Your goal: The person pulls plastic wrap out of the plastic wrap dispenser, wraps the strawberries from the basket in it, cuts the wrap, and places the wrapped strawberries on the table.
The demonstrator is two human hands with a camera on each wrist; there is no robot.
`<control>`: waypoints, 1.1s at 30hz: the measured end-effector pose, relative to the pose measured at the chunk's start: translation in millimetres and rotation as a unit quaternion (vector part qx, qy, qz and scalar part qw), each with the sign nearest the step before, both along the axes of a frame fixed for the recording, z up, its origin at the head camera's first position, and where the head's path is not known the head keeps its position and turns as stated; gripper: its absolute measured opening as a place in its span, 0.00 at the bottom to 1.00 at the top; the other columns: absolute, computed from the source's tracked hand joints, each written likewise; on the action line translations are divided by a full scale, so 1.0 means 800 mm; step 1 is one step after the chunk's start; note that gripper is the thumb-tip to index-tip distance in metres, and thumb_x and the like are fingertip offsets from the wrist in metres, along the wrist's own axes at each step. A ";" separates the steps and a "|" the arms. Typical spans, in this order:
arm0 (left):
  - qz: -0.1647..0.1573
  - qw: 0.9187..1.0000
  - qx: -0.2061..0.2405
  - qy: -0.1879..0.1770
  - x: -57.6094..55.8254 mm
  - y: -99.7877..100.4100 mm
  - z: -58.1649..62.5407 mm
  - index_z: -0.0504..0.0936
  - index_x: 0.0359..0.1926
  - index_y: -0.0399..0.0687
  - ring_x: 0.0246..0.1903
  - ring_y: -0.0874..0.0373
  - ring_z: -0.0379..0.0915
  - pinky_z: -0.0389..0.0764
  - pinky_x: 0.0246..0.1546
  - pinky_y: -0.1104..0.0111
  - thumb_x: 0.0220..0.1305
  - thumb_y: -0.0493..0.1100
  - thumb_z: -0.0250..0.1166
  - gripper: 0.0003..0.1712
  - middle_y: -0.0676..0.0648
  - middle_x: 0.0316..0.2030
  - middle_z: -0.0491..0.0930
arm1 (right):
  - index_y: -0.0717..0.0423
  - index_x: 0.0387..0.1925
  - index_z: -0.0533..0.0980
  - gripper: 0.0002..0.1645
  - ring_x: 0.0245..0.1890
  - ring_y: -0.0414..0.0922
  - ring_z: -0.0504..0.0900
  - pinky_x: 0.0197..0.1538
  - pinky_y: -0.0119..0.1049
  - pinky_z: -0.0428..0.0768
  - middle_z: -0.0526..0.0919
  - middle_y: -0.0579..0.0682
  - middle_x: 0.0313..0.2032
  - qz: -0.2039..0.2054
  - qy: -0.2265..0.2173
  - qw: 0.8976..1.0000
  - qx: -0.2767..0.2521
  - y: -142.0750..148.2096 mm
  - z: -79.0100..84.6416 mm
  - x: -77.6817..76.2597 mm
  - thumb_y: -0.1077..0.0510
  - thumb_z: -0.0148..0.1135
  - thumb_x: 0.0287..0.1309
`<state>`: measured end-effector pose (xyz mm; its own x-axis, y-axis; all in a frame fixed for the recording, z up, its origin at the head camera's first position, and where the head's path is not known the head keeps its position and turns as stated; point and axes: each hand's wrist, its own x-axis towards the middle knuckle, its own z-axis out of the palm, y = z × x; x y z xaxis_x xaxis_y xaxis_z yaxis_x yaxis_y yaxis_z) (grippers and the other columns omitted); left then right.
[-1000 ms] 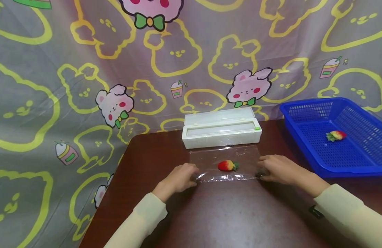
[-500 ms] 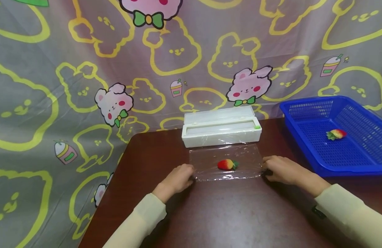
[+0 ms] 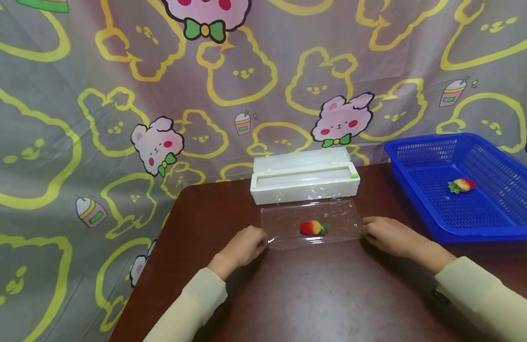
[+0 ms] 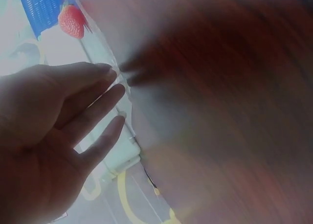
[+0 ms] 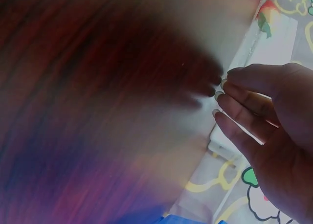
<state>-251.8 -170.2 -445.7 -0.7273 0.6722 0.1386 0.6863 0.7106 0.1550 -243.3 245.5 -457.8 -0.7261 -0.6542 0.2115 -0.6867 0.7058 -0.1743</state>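
A sheet of clear plastic wrap (image 3: 285, 223) stretches from the white wrap box toward the near side of the table. On it lies a red and yellow strawberry (image 3: 311, 227), its leaves to the right. My left hand (image 3: 245, 244) pinches the near left corner of the wrap; in the left wrist view thumb and index fingertip meet at its edge, other fingers spread. At the near right corner my right hand (image 3: 387, 233) pinches the wrap between thumb and fingertips, as the right wrist view shows. The white wrap box (image 3: 306, 192) stands behind, its lid raised.
A blue plastic basket (image 3: 434, 213) stands on the right of the brown table (image 3: 315, 294), with another strawberry (image 3: 462, 185) inside. A cartoon-patterned cloth (image 3: 263, 61) hangs behind the table. The table's left edge runs beyond my left arm.
My right hand has shifted slightly right and my left hand slightly left, so the near edge of the wrap looks more spread. The strawberry stays on the wrap, nearly in the same place.
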 end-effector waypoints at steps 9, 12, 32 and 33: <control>-0.003 0.998 0.044 -0.041 -0.005 -0.005 -0.001 0.85 0.33 0.45 0.30 0.60 0.80 0.81 0.35 0.65 0.63 0.32 0.70 0.05 0.54 0.28 0.83 | 0.49 0.31 0.81 0.12 0.27 0.33 0.74 0.29 0.35 0.76 0.74 0.36 0.27 -0.001 0.007 0.999 -0.034 0.004 0.000 0.003 0.69 0.71 0.55; -0.004 0.997 0.052 -0.051 -0.006 -0.006 -0.001 0.85 0.36 0.44 0.34 0.60 0.81 0.83 0.39 0.64 0.64 0.32 0.69 0.03 0.52 0.31 0.85 | 0.49 0.31 0.81 0.12 0.28 0.33 0.75 0.30 0.36 0.77 0.75 0.36 0.28 0.000 0.010 0.999 -0.042 0.005 -0.002 0.003 0.69 0.71 0.55; -0.002 0.996 0.071 -0.056 -0.013 -0.012 -0.005 0.87 0.34 0.45 0.35 0.61 0.81 0.82 0.42 0.64 0.64 0.35 0.71 0.02 0.53 0.31 0.86 | 0.47 0.30 0.79 0.12 0.28 0.32 0.72 0.29 0.36 0.75 0.72 0.33 0.28 0.020 0.019 0.997 -0.075 0.012 -0.004 -0.002 0.68 0.70 0.57; -0.001 0.996 0.074 -0.057 -0.013 -0.012 -0.006 0.87 0.34 0.45 0.35 0.61 0.81 0.82 0.42 0.64 0.65 0.35 0.71 0.02 0.53 0.31 0.86 | 0.47 0.30 0.79 0.12 0.29 0.32 0.72 0.29 0.36 0.75 0.72 0.33 0.28 0.018 0.020 0.997 -0.077 0.012 -0.004 -0.002 0.68 0.70 0.57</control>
